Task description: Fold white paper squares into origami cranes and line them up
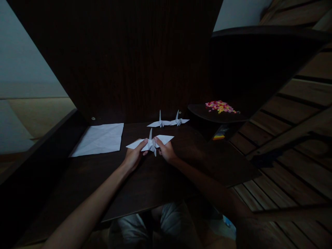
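Note:
A white origami crane (151, 144) with spread wings is held between both my hands above the dark desk (150, 180). My left hand (135, 155) pinches its left wing close to the body, thumb on top. My right hand (166, 149) grips the right wing the same way, and the fingers beneath are partly hidden by the paper. Behind it, against the back panel, two more white paper cranes stand side by side: a left crane (160, 123) and a right crane (178, 121), their wings meeting.
A creased white paper sheet (100, 139) lies at the desk's left. On a small rounded shelf (201, 112) at the right sits a pile of pink and yellow pieces (220, 106). Below that shelf is a small item with a yellow edge (219, 137). Wooden slats (298, 148) fill the right side.

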Motion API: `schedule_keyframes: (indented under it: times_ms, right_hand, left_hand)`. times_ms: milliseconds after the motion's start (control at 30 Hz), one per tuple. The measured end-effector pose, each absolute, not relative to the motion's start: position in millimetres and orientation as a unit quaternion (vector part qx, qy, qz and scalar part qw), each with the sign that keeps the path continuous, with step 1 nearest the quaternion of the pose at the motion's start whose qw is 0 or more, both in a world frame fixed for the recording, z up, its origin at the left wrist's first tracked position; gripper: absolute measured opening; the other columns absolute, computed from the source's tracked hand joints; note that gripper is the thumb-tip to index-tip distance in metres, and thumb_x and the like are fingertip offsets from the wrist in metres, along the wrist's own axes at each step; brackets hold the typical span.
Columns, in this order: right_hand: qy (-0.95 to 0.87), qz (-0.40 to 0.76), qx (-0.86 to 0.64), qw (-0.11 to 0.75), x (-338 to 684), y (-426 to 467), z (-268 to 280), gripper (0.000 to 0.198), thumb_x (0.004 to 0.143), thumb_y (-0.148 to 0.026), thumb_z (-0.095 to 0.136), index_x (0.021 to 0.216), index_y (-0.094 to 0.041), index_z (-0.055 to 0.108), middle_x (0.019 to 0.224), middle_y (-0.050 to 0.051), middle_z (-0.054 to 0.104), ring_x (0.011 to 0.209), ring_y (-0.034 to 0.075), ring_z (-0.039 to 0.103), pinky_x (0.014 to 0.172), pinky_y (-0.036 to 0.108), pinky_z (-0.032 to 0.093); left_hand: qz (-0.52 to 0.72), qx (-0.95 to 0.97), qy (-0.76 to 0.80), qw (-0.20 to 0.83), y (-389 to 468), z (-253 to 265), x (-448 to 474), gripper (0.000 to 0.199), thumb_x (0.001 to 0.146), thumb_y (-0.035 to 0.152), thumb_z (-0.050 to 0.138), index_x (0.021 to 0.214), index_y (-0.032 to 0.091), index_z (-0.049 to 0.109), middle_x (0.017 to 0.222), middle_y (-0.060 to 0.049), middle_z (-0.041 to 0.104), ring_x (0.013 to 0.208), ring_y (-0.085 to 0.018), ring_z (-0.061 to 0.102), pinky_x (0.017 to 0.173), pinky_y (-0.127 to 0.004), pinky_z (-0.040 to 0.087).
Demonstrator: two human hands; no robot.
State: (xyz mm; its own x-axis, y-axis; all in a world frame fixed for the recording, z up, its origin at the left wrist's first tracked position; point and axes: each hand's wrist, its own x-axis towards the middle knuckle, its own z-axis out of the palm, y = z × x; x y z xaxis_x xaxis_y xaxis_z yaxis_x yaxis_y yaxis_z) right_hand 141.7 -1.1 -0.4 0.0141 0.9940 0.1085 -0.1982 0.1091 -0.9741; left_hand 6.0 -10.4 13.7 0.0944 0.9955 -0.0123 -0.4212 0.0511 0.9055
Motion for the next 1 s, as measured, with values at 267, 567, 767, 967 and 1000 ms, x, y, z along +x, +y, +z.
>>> schedule_keyframes:
  times_ms: [267,567,767,967,1000]
  right_hand:
    - [-0.428,0.574,-0.402,0.571,141,4,-5,0.041,0.069,-0.056,0.064,0.062,-0.020,0.045,0.038,-0.008,0.038,0.030,0.004,0.029,0.030,0.019,0.018]
    - [-0.382,0.621,-0.380,0.570,142,5,0,0.039,0.067,-0.051,0.067,0.060,-0.019,0.045,0.036,-0.010,0.036,0.030,0.003,0.023,0.032,0.018,0.015]
    - [-0.452,0.628,-0.446,0.450,155,9,-1,0.059,0.077,-0.070,0.040,0.050,-0.018,0.048,0.035,-0.003,0.039,0.032,0.007,0.030,0.034,0.021,0.018]
    - [-0.642,0.309,-0.458,0.531,156,-5,5,0.039,0.077,-0.054,0.057,0.059,-0.019,0.051,0.051,-0.004,0.043,0.048,0.009,0.039,0.050,0.023,0.030]
    - [-0.657,0.275,-0.461,0.530,156,-6,7,0.036,0.075,-0.052,0.060,0.062,-0.020,0.052,0.053,-0.004,0.043,0.050,0.010,0.038,0.051,0.024,0.031]
  left_hand:
    - [0.570,0.390,0.367,0.623,-11,16,6,0.030,0.066,0.034,0.077,0.061,0.012,0.058,0.054,0.002,0.050,0.044,-0.006,0.042,0.038,-0.018,0.029]
    - [0.585,0.312,0.380,0.645,-7,10,9,0.028,0.057,0.028,0.083,0.065,0.010,0.063,0.061,0.000,0.057,0.049,-0.006,0.047,0.039,-0.017,0.033]
    - [0.618,0.307,0.379,0.617,3,4,2,0.027,0.059,0.029,0.082,0.068,0.011,0.063,0.063,0.000,0.058,0.049,-0.006,0.047,0.039,-0.018,0.034]
    - [0.644,0.309,0.371,0.593,7,0,0,0.028,0.062,0.031,0.080,0.073,0.012,0.063,0.067,0.000,0.060,0.052,-0.007,0.051,0.043,-0.018,0.039]
    - [0.645,0.316,0.370,0.589,7,0,1,0.028,0.062,0.031,0.080,0.073,0.012,0.063,0.067,0.000,0.061,0.051,-0.007,0.052,0.044,-0.018,0.040]
